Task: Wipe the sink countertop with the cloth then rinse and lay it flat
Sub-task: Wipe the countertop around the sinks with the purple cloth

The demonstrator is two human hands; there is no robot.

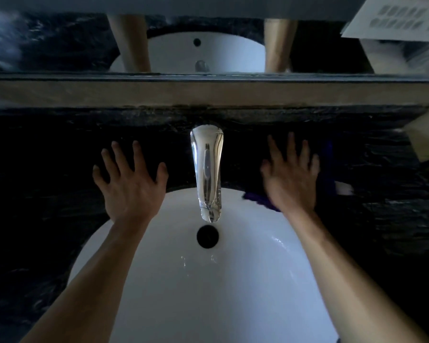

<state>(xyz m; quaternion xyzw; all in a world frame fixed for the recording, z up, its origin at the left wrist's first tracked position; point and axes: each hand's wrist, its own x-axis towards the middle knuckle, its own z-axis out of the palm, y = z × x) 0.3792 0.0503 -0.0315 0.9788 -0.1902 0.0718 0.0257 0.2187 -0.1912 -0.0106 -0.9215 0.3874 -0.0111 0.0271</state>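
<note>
Cloth (258, 199), approx. 3 o'clock of faucet (206, 169): soft, light, prob. wet. Right hand (290, 179) presses it, fingers spread flat; left hand (129, 179) splayed on countertop (47, 181). Pinch at the exposed edge.

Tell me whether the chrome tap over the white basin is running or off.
Off. No stream falls from the chrome tap's spout toward the dark drain hole; the white basin shows only scattered droplets.
</note>
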